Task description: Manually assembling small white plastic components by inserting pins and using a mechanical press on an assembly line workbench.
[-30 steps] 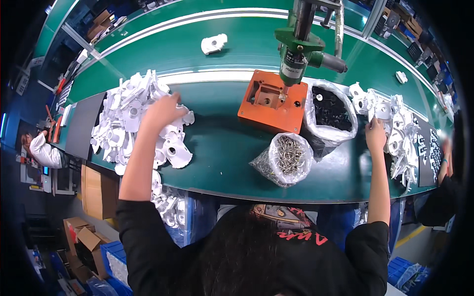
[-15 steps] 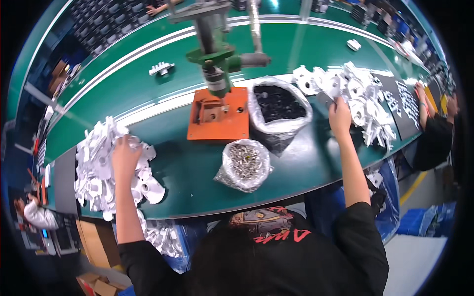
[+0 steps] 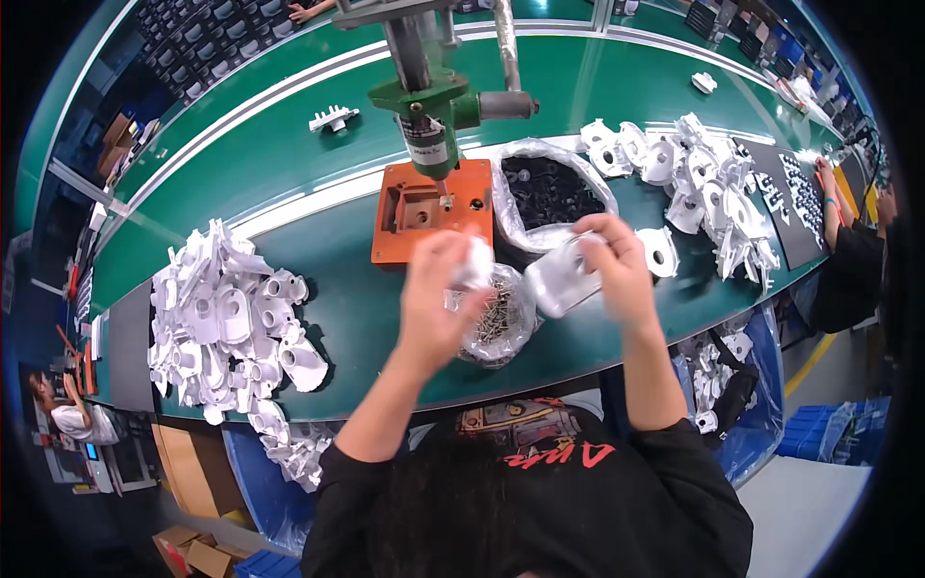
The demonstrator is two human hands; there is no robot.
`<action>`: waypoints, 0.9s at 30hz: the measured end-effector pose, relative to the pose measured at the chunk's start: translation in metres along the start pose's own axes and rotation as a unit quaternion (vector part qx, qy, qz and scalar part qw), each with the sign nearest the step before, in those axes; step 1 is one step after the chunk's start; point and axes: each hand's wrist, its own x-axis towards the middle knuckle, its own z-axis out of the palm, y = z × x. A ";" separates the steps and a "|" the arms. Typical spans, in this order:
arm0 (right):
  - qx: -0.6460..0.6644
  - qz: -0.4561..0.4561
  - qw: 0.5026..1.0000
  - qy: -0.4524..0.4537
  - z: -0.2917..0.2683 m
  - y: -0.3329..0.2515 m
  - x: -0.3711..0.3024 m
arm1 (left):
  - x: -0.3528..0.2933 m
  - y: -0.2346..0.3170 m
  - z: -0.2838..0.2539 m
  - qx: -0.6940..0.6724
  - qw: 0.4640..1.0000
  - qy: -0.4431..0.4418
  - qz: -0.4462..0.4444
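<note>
Both my hands are raised over the middle of the green bench. My left hand is closed on a small white plastic part, blurred by motion, just in front of an orange fixture. In my right hand is a larger white plastic housing, gripped at its upper right edge. Between and below them stands a clear bag of metal screws, partly covered by my left hand. A bag of black parts sits behind the housing. The green press head comes down over the fixture.
A heap of white plastic parts lies at the left, and another pile of white housings at the right. Blue lined bins with white parts stand below the bench edge. A co-worker's arm reaches in at far right.
My left hand has come from the left heap to the middle with a small white part. My right hand has moved inward from the right pile, carrying a white housing.
</note>
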 end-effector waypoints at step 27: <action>-0.092 -0.023 0.987 -0.129 0.052 -0.016 -0.036 | -0.018 0.013 0.029 -0.211 0.968 0.092 -0.099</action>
